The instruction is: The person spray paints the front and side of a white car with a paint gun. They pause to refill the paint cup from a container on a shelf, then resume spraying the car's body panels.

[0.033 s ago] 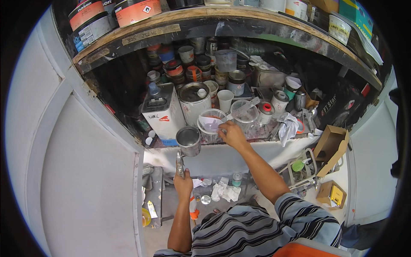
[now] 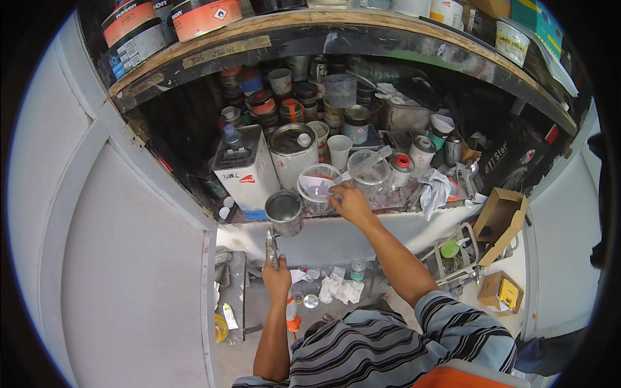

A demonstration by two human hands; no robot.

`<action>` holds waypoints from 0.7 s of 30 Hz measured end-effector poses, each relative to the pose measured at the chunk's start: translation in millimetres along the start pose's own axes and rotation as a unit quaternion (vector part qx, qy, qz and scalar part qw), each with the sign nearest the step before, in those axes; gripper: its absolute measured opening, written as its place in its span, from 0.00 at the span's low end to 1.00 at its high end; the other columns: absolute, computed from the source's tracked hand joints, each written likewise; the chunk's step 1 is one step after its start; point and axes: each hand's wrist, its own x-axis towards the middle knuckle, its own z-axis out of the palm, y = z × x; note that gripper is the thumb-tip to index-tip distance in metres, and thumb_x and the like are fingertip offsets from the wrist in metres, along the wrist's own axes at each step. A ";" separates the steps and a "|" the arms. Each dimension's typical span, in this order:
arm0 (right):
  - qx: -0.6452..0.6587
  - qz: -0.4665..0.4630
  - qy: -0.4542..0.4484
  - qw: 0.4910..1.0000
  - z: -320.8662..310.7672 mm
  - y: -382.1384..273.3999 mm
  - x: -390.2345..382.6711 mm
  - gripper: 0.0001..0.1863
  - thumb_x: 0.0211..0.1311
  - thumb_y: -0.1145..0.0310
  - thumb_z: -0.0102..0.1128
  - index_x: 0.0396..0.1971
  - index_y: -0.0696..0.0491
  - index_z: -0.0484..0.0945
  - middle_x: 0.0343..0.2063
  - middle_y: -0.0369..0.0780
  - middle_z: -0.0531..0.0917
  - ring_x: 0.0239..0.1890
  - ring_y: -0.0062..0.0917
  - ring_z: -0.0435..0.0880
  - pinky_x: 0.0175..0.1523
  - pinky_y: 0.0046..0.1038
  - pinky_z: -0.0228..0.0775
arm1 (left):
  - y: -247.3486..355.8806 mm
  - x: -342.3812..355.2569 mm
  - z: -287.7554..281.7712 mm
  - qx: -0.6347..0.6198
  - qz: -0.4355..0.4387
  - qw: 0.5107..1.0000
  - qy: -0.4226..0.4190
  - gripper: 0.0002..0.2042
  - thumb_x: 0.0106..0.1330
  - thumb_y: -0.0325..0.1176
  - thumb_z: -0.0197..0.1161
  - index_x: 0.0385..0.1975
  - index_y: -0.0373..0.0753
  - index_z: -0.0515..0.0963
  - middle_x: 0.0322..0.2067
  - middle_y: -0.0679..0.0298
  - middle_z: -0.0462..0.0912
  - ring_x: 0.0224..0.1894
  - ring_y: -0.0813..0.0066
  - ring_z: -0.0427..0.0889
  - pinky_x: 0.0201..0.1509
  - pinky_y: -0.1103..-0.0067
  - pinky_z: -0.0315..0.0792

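Observation:
My left hand [image 2: 277, 275] is closed around the handle of a metal spray gun [image 2: 272, 249], with an open cup [image 2: 284, 216] of grey, stained metal upright above it. My right hand [image 2: 349, 204] pinches the edge of a pale paper cone [image 2: 316, 183] with a lilac patch, inside a clear plastic tub [image 2: 318, 205] on the cluttered shelf. Beside that tub stand another clear tub [image 2: 370, 180] with a stirring stick, a white plastic cup [image 2: 339, 154], a large white can [image 2: 291, 165] and a white rectangular can [image 2: 239, 178] with a blue top.
An upper wooden shelf [image 2: 336, 19] holds several cans. A red-capped can [image 2: 402, 174] and crumpled rag [image 2: 433, 200] sit right of the tubs. White doors [image 2: 129, 258] flank me; an open cardboard box [image 2: 495, 226], metal rack and scattered paper [image 2: 339, 288] are lower down.

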 end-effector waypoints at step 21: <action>-0.164 0.312 0.174 0.919 -269.7 269.7 -117.2 0.33 0.49 0.64 0.76 0.57 0.53 0.75 0.48 0.49 0.83 0.49 0.45 0.83 0.56 0.42 0.75 | 27.4 -80.2 50.4 -0.056 -0.016 0.998 -0.004 0.12 0.72 0.33 0.63 0.36 0.27 0.77 0.27 0.59 0.80 0.29 0.70 0.74 0.37 0.68 0.70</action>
